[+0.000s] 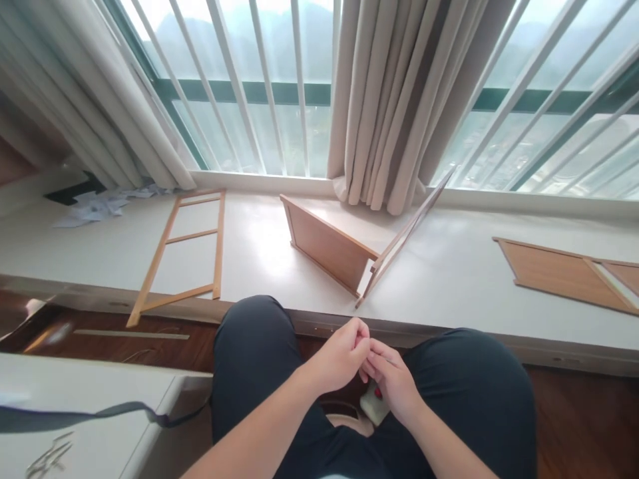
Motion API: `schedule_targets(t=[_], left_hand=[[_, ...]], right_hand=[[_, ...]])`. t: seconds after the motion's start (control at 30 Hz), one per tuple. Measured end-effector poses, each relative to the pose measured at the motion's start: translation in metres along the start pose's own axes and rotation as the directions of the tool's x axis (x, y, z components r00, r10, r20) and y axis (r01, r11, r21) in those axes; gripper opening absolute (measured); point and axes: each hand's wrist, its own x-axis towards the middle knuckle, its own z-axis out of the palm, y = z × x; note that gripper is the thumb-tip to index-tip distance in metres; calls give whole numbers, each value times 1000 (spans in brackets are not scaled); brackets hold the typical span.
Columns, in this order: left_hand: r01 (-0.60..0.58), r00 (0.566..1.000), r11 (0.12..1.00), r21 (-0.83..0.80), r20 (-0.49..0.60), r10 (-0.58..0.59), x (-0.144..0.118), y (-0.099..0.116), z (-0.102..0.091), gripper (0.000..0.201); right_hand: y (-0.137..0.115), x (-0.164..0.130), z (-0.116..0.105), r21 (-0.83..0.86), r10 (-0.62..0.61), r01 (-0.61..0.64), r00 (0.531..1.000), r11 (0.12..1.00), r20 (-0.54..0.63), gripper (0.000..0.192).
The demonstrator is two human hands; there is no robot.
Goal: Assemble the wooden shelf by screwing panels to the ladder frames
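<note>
Left hand [342, 356] and right hand [395, 380] meet, fingers curled; whether anything's pinched, unclear. Pale red-marked object [372, 407] beneath right palm; best keep wrists braced.

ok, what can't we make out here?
Head: anything held between left hand and right hand; they hide it.
Head: full shape of the pale green object; right hand covers part.
Head: right end of the rightmost panel; cut by picture edge.
Head: any print on the papers; blurred.
</note>
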Motion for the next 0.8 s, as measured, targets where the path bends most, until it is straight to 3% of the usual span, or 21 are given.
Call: schedule_targets(t=[0.13,0.27,0.43,0.53,0.6,0.67,0.73,0.8], left_hand=[[-42,998,994,98,-31,45,13,-2,2,9],[-38,998,986,162,-39,45,18,-8,0,11],[-44,998,986,164,-37,50,21,-17,3,12],[-63,997,965,254,-30,73,21,-13,-1,15],[-134,985,920,368,-49,163,21,-3,-14,21],[-247,929,830,500,-123,350,22,14,-38,25],[-323,780,652,686,-196,594,27,35,-69,19],[-299,618,478,826,-214,756,35,58,-102,17]], right_hand=[[-1,0,-8,-24,-40,40,999,999,-9,44],[-2,0,-4,68,-19,22,999,997,-48,47],[4,4,-1,120,3,10,994,993,-110,48],[8,10,-9,38,-37,42,990,998,-134,48],[5,17,-19,-97,-85,69,982,993,-168,50],[-4,25,-30,-308,-149,81,968,948,-201,51],[-19,35,-40,-566,-222,85,959,820,-178,45],[-34,46,-48,-812,-242,48,963,582,-116,39]])
